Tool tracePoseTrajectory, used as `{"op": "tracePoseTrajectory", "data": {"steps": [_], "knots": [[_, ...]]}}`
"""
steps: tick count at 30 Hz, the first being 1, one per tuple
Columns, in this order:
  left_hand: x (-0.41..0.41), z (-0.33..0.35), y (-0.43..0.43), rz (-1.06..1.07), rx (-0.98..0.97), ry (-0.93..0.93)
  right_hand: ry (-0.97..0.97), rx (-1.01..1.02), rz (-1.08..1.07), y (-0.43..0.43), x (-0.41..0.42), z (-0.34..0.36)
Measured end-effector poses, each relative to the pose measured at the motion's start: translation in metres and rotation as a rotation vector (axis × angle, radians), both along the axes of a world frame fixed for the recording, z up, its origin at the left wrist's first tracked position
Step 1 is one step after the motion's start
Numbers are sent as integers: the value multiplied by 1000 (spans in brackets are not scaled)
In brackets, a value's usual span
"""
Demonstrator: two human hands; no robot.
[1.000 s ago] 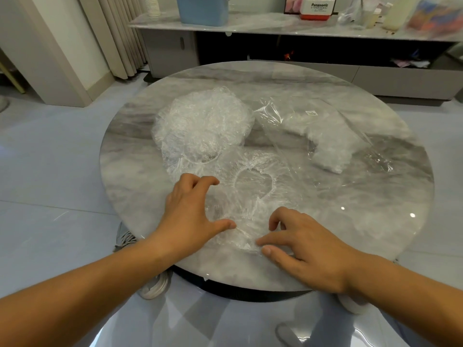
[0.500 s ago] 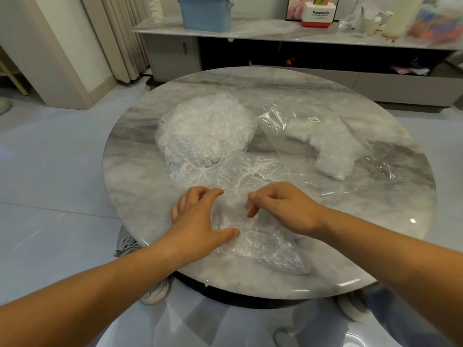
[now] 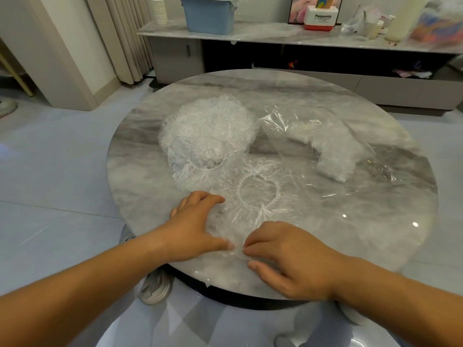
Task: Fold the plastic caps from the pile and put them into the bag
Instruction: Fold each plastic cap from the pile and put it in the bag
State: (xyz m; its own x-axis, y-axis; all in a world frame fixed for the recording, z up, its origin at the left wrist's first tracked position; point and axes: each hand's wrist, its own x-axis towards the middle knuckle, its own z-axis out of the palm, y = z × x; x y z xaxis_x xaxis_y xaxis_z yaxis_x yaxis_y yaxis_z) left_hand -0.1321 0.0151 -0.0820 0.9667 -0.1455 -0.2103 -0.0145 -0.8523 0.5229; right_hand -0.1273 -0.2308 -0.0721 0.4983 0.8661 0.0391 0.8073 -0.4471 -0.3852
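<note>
A single clear plastic cap [image 3: 250, 214] lies spread flat on the near part of the round marble table [image 3: 350, 234], its elastic ring showing. My left hand [image 3: 193, 226] rests on the cap's left side, fingers spread and thumb stretched toward the right. My right hand [image 3: 288, 256] pinches the cap's near edge between thumb and forefinger, close to the left thumb. Behind them sits the fluffy pile of caps [image 3: 208, 131]. To its right lies the clear bag [image 3: 295, 156] with a white wad of folded caps [image 3: 335, 154] inside.
The table's near rim is just below my wrists, with a shoe [image 3: 155, 289] on the floor under it. A low console at the back carries a blue bin [image 3: 208, 13], a Panasonic box [image 3: 322, 20] and stacked paper cups [image 3: 159, 8].
My right hand drew back from the middle of the cap to its near edge. The cap's ring shows again. My left hand stayed on the cap's left side.
</note>
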Motion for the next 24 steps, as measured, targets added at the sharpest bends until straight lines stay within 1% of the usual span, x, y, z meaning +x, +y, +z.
{"op": "tracePoseTrajectory", "data": {"steps": [3,5,7,9,11,13,16,20,22,24], "knots": [[1,9,13,-98,-9,148,-19,-92,22,0,-7,-4],[1,15,14,-110,-6,185,-39,-127,18,-1,-10,-3],[1,19,9,-69,14,178,-59,-153,18,-2,-13,-3],[0,22,1,-1,49,130,-66,-167,22,-3,-16,-4],[-1,23,-4,60,122,88,-65,-169,23,-5,-19,-3],[-1,23,-5,106,187,88,-61,-164,3,-8,-21,-3],[0,21,-2,165,230,92,-30,-136,-49,-11,-24,-2],[-3,20,-1,169,185,112,18,-99,-136,-6,-25,3],[-6,20,-1,149,140,98,21,-130,-151,-1,-26,6],[-7,20,-1,142,70,79,-18,-194,-136,4,-27,7]]}}
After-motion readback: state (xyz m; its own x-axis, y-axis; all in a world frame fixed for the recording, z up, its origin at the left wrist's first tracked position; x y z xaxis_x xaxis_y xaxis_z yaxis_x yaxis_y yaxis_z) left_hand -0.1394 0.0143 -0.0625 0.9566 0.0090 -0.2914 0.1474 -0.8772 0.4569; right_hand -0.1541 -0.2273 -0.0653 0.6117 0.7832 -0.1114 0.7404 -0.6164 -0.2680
